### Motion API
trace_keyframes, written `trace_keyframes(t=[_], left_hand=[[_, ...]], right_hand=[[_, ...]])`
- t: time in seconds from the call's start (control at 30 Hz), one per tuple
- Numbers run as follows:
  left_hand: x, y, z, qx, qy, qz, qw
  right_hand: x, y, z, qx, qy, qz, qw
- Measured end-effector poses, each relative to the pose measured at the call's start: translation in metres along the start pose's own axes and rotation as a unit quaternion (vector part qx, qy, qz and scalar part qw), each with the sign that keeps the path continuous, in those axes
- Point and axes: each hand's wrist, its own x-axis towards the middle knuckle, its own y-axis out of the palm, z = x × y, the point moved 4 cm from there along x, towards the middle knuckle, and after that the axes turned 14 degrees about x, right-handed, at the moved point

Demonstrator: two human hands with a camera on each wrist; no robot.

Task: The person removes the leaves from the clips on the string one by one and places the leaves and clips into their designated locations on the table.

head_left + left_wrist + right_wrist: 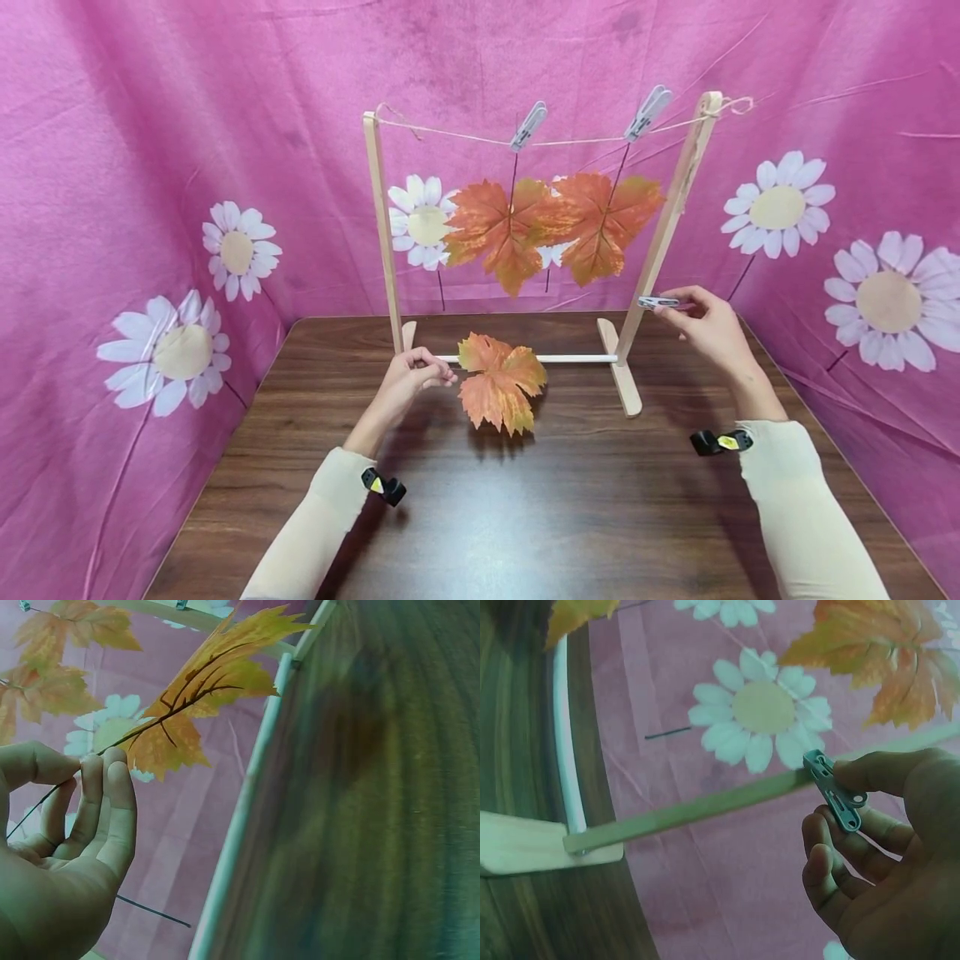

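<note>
Leaf (pixel 501 383), lower centre of frame, stem (pixel 126 738) pinched in left grip (pixel 408 379); right grip (pixel 703 323) pinches grey clothespin (pixel 657 302), centre right.

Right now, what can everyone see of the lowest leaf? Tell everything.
The lowest leaf is orange with yellowish patches, jagged and lobed, perhaps fabric or plastic. Dark veins branch from its thin dark stem, which the left grip pinches. Unclipped, it is held above the table, in front of the white bar in the head view.

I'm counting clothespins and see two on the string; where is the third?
In the head view, the third clothespin is toward the right, pinched by the right hand, overlapping the right wooden post in the picture.
</note>
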Motion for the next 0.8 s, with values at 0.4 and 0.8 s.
trace_keyframes(t=[0.4,0.8], left_hand=[[-0.005,-0.001,0.025,-0.011,-0.021,0.002,0.9997],[-0.007,-0.008,0.043,0.056,-0.051,0.012,0.9971]], right_hand=[[-0.001,-0.015,-0.026,0.016,0.021,-0.002,0.9996],[0.002,-0.018,-0.068,-0.024,0.069,0.004,0.9973]])
